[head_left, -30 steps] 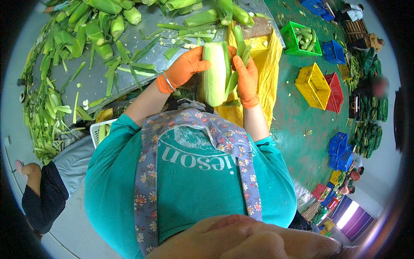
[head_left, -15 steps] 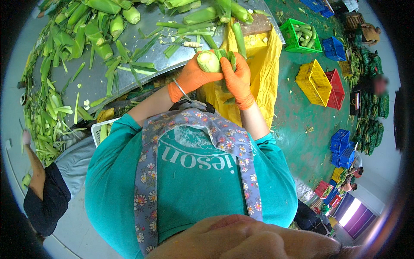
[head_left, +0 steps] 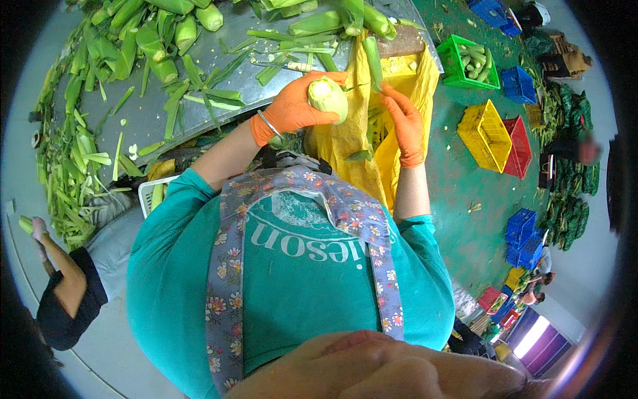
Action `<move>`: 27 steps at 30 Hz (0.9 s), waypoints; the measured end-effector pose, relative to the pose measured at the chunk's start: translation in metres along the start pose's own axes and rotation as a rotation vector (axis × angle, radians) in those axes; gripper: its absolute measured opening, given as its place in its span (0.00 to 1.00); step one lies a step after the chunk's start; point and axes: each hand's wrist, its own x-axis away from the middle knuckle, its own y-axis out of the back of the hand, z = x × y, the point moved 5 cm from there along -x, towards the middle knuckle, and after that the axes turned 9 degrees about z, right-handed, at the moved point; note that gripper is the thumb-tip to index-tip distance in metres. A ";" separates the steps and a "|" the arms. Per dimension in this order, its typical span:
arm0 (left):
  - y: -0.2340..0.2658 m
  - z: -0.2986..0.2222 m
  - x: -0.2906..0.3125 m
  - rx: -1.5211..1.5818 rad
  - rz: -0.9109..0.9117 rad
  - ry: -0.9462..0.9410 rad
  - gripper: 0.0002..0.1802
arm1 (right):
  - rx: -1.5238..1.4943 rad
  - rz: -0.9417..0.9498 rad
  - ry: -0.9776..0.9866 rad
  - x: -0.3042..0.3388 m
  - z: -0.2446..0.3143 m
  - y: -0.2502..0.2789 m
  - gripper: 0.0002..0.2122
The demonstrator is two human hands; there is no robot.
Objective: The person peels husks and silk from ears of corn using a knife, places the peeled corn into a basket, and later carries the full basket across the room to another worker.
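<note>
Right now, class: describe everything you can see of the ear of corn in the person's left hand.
The ear of corn is pale green, still wrapped in its inner husk, with a cut, whitish round end facing the camera. The orange-gloved left hand grips it from the side, above the edge of the metal table. The right hand is apart from it.

produce-sorting workshop | husk-strewn metal table (head_left: pixel 199 100) | coloured plastic crates (head_left: pixel 488 133) | green floor (head_left: pixel 458 199)
</note>
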 end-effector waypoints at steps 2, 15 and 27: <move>-0.002 -0.001 -0.002 0.017 0.021 -0.009 0.42 | 0.002 0.115 0.060 -0.003 0.051 -0.039 0.16; 0.006 0.003 0.007 0.109 0.207 0.081 0.44 | 0.354 0.282 0.396 -0.006 0.083 -0.087 0.03; 0.018 -0.005 0.025 0.417 0.237 0.067 0.39 | -0.047 0.126 0.136 -0.015 0.047 -0.065 0.04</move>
